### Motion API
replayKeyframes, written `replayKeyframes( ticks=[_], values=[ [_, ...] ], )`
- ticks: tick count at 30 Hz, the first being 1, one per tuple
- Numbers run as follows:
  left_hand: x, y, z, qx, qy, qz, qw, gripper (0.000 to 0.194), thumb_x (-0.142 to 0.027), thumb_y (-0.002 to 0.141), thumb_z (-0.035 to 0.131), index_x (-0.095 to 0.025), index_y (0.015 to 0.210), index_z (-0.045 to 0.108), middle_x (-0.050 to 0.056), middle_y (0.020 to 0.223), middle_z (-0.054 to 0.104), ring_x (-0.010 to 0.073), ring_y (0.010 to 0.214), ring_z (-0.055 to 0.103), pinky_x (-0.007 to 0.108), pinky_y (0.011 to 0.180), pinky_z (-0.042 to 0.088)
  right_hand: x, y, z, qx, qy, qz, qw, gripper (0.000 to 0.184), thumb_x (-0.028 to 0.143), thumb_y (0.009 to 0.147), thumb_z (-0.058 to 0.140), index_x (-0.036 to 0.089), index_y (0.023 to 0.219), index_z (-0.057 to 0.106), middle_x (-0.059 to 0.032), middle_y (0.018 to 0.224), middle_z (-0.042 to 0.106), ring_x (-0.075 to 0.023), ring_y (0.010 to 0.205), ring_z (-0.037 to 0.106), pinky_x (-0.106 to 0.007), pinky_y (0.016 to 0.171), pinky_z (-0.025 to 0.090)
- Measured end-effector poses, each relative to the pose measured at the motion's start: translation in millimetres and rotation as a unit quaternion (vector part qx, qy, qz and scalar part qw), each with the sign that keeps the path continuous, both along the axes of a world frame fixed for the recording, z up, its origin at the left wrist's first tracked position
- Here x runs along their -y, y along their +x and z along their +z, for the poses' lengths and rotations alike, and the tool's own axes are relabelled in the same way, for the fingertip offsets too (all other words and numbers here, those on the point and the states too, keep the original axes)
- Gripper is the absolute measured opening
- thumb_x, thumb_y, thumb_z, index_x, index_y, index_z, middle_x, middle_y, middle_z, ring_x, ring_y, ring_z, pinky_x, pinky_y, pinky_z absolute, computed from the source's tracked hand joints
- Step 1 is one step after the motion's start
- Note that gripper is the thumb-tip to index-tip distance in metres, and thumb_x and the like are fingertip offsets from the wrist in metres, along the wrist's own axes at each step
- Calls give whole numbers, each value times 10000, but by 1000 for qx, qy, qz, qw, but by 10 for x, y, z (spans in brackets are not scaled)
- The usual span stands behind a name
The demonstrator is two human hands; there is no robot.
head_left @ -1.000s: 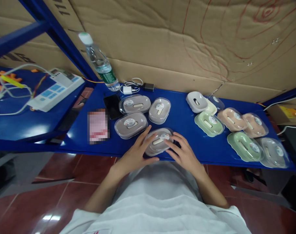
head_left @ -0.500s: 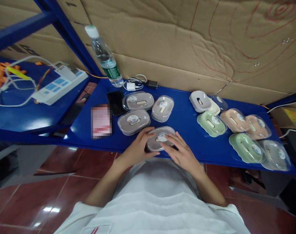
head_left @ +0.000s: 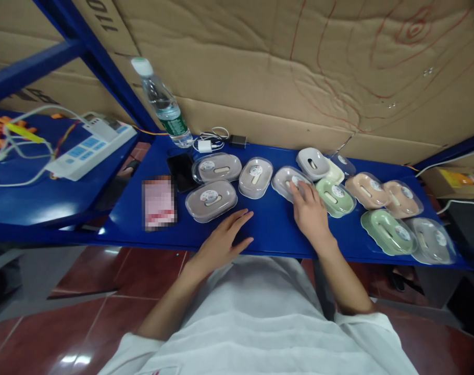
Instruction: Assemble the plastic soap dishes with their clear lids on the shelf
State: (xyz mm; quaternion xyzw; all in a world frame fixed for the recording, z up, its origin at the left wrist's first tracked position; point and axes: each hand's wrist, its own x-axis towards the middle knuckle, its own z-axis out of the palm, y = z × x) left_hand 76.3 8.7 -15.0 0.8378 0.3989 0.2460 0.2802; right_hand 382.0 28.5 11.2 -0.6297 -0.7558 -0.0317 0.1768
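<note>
On a blue shelf point(head_left: 272, 229) lie several oval soap boxes with clear lids. My right hand point(head_left: 309, 211) reaches forward and its fingers rest on a grey-brown box point(head_left: 286, 180) in the middle of the row, next to a green box point(head_left: 334, 197). Whether the fingers grip that box or only lie on it is not clear. My left hand point(head_left: 221, 244) lies flat and open on the shelf's front edge, holding nothing, just below another grey-brown box point(head_left: 211, 200). Two more grey-brown boxes point(head_left: 256, 177) sit behind it.
A water bottle point(head_left: 161, 104), a charger with cable point(head_left: 210, 143), a dark phone point(head_left: 181, 170) and a pink card point(head_left: 159, 202) lie at the left. Peach, green and white boxes point(head_left: 389, 232) fill the right end. A white power strip point(head_left: 90, 148) sits on the left shelf. Cardboard backs the shelf.
The grey-brown box that both hands held at the front edge has gone back and to the right with my right hand. My left hand let go and stayed near the edge.
</note>
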Motion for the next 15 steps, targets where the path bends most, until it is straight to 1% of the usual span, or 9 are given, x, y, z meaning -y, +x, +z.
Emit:
replayKeyframes(
  ticks=[1, 4, 5, 6, 8, 10, 11, 13, 15],
  values=[
    [3, 3, 4, -1, 0, 2, 1000, 646, -382, 1099, 591, -331, 1694, 344, 109, 1686, 476, 279, 1559, 501, 493, 1284, 467, -94, -39, 25, -11, -13, 12, 1000, 671, 120, 1042, 405, 224, 1704, 400, -179, 1673, 494, -390, 1605, 391, -638, 1208, 480],
    [8, 8, 22, 1, -1, 5, 1000, 629, -376, 1109, 568, -327, 1693, 340, 111, 1689, 464, 273, 1560, 501, 482, 1268, 486, -287, -61, 148, -62, -33, 108, 992, 726, 127, 1055, 341, 227, 1764, 219, -125, 1801, 292, -302, 1681, 257, -564, 1290, 416],
    [9, 9, 27, 1, 0, 5, 1000, 628, -373, 1109, 567, -326, 1693, 342, 113, 1689, 464, 276, 1556, 505, 483, 1260, 495, -317, -35, 197, -70, -27, 125, 989, 711, 148, 1070, 328, 239, 1765, 209, -104, 1816, 258, -282, 1687, 242, -544, 1306, 399],
    [9, 9, 31, 1, 3, 5, 1000, 629, -370, 1107, 570, -325, 1693, 346, 114, 1687, 465, 279, 1551, 511, 484, 1253, 502, -336, 4, 243, -69, -17, 123, 990, 685, 171, 1083, 320, 242, 1758, 231, -97, 1816, 262, -278, 1681, 257, -535, 1309, 392],
    [8, 11, 29, -3, 9, 5, 1000, 627, -367, 1101, 581, -325, 1688, 364, 114, 1678, 479, 284, 1537, 528, 487, 1247, 509, -368, 109, 307, -41, -7, 67, 997, 619, 216, 1100, 326, 215, 1719, 334, -133, 1755, 392, -315, 1620, 381, -551, 1266, 428],
    [6, 14, 12, -10, 16, 5, 1000, 608, -368, 1096, 590, -324, 1672, 401, 109, 1661, 501, 284, 1518, 546, 493, 1248, 507, -440, 219, 316, 14, -24, -9, 1000, 572, 265, 1099, 373, 154, 1657, 433, -205, 1612, 565, -372, 1474, 543, -575, 1169, 488],
    [6, 15, 0, -15, 22, 5, 1000, 591, -374, 1093, 595, -323, 1658, 429, 107, 1652, 514, 287, 1510, 554, 501, 1246, 509, -499, 265, 301, 44, -34, -44, 997, 563, 287, 1091, 410, 123, 1627, 465, -237, 1538, 621, -395, 1399, 592, -584, 1119, 506],
    [4, 15, -26, -24, 37, 5, 999, 546, -383, 1090, 601, -315, 1620, 490, 105, 1636, 537, 295, 1498, 564, 519, 1239, 515, -658, 330, 254, 100, -47, -97, 989, 557, 311, 1063, 487, 73, 1566, 518, -282, 1429, 677, -425, 1303, 627, -591, 1057, 507],
    [4, 14, -48, -28, 53, 2, 998, 509, -385, 1090, 602, -305, 1588, 532, 107, 1629, 548, 301, 1497, 564, 529, 1237, 517, -831, 374, 229, 143, -60, -121, 981, 496, 296, 1034, 547, 64, 1469, 607, -289, 1366, 696, -431, 1256, 635, -586, 1039, 490]
  ],
)
